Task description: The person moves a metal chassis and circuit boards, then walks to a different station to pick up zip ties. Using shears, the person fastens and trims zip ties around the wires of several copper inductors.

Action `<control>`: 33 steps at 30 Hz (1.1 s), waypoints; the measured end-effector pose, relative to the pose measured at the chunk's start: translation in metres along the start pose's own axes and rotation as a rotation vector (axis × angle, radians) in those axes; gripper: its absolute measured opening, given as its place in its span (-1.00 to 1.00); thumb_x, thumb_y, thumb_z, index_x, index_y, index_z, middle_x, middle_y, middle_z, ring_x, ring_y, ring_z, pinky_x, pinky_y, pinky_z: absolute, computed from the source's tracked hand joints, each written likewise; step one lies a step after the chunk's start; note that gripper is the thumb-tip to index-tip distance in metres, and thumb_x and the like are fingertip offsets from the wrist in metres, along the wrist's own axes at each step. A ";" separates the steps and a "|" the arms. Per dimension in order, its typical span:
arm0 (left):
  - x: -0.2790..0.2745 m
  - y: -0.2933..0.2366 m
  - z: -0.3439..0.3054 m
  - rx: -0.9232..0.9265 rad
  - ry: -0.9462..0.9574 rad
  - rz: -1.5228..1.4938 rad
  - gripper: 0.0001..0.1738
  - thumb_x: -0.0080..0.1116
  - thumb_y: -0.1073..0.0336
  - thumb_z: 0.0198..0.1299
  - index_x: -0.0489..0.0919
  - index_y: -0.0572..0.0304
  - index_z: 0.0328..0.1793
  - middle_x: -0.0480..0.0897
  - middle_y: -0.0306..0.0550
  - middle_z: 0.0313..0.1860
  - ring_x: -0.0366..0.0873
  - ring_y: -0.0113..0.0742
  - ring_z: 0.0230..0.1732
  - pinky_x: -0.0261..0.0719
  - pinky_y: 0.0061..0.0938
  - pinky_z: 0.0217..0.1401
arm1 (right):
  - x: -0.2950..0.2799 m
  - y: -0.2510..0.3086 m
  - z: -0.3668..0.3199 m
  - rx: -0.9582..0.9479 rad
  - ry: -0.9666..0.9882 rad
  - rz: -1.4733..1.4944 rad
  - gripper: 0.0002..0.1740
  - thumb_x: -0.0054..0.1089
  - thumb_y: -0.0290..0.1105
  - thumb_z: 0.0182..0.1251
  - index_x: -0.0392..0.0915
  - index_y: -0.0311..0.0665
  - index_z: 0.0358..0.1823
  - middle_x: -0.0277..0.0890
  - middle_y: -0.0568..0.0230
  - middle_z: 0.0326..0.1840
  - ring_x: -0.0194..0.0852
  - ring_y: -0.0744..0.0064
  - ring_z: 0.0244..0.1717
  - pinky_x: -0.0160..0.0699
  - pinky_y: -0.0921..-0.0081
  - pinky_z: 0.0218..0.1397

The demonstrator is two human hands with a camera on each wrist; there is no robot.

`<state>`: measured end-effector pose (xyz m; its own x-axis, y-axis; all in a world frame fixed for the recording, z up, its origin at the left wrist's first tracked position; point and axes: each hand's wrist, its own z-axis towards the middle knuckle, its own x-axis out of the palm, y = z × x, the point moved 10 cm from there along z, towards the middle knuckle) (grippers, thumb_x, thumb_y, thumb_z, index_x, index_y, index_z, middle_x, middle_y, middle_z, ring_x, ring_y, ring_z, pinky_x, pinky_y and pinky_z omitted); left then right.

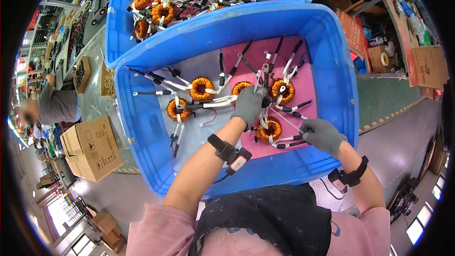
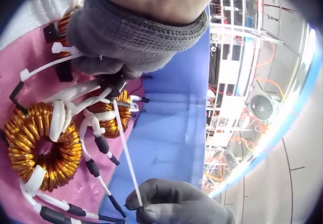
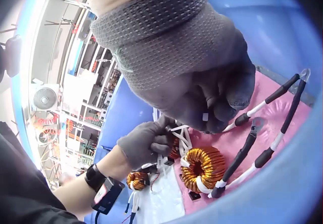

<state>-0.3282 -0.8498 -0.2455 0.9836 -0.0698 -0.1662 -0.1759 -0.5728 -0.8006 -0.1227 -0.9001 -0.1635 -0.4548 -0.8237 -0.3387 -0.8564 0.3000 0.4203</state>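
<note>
Both hands wear grey gloves and work inside a blue bin [image 1: 227, 23] lined in pink and white. My left hand [image 1: 249, 104] [image 2: 136, 32] [image 3: 144, 143] grips a bundle of white-sleeved leads above a copper toroid coil [image 1: 269, 130] [image 2: 43, 145] [image 3: 204, 168]. A thin white cable tie [image 1: 284, 119] [image 2: 126, 153] runs taut from that bundle to my right hand [image 1: 322, 135] [image 2: 176, 204] [image 3: 202, 82], which pinches its free end near the bin's front right. Several more coils [image 1: 201, 87] with black-tipped leads lie on the bin floor.
A second blue bin [image 1: 113, 19] full of coils stands just behind. Cardboard boxes [image 1: 90, 147] sit on the floor to the left, where another person [image 1: 54, 104] is seated. Shelving and boxes [image 1: 429, 66] line the right side.
</note>
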 end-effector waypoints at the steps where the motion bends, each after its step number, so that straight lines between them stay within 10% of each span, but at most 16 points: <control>1: 0.000 0.000 0.000 -0.001 0.000 -0.001 -0.69 0.02 0.22 0.23 0.62 0.38 -0.24 0.64 0.06 -0.45 0.58 -0.23 -0.44 0.50 -0.36 -0.29 | 0.001 0.001 0.002 0.001 0.001 0.000 -0.83 0.03 -0.42 0.16 0.54 -0.24 -0.23 0.51 0.10 -0.39 0.47 0.25 -0.38 0.43 0.36 -0.25; 13: 0.014 -0.010 -0.017 -0.029 0.221 -0.063 -0.74 0.16 0.23 0.19 0.59 0.34 -0.18 0.62 -0.12 -0.43 0.56 -0.38 -0.39 0.50 -0.48 -0.30 | 0.016 0.002 0.025 0.022 -0.006 -0.047 -0.80 0.05 -0.40 0.12 0.52 -0.26 -0.23 0.56 0.11 -0.32 0.55 0.21 -0.28 0.48 0.33 -0.17; 22: 0.012 -0.028 -0.033 0.393 0.002 0.371 -0.61 0.29 0.29 -0.05 0.55 0.13 -0.03 0.61 -0.03 -0.09 0.57 -0.05 -0.10 0.49 -0.30 0.02 | 0.034 0.009 0.040 0.078 0.162 -0.161 -0.79 0.08 -0.40 0.09 0.51 -0.25 -0.23 0.58 0.11 -0.27 0.58 0.21 -0.22 0.51 0.35 -0.13; 33: 0.016 0.002 -0.025 0.019 0.138 -0.017 -0.60 0.23 0.39 0.06 0.50 0.22 0.08 0.63 -0.05 -0.21 0.62 -0.26 -0.26 0.57 -0.35 -0.20 | 0.025 0.047 0.068 -0.274 -0.183 -0.379 -0.88 0.14 -0.42 0.11 0.48 -0.18 -0.29 0.57 0.20 -0.39 0.58 0.18 -0.36 0.49 0.22 -0.30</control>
<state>-0.3117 -0.8720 -0.2355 0.9822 -0.1730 -0.0728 -0.1589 -0.5597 -0.8133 -0.1906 -0.8741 -0.2094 -0.1804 -0.7449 -0.6423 -0.8851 -0.1619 0.4364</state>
